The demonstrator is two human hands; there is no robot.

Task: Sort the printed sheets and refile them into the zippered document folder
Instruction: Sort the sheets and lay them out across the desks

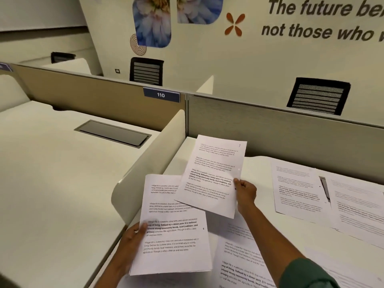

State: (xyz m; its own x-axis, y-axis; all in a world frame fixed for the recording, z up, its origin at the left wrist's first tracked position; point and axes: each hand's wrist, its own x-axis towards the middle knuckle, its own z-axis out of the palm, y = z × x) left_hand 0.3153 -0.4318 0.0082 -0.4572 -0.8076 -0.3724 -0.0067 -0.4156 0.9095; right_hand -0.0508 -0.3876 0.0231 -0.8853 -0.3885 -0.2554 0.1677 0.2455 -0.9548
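While I sort: right hand point(245, 191) pinches single sheet point(214, 175), up-right of the stack
Left hand point(133, 238): grips stack point(172, 235), long axis away from me
Folder: probably under sheets, unseen

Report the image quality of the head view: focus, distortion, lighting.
Head view: wide-angle bend curves the partition; even, soft light, no glare; bold text on the stack in the left hand is readable; sheets on the desk at right are smeared.
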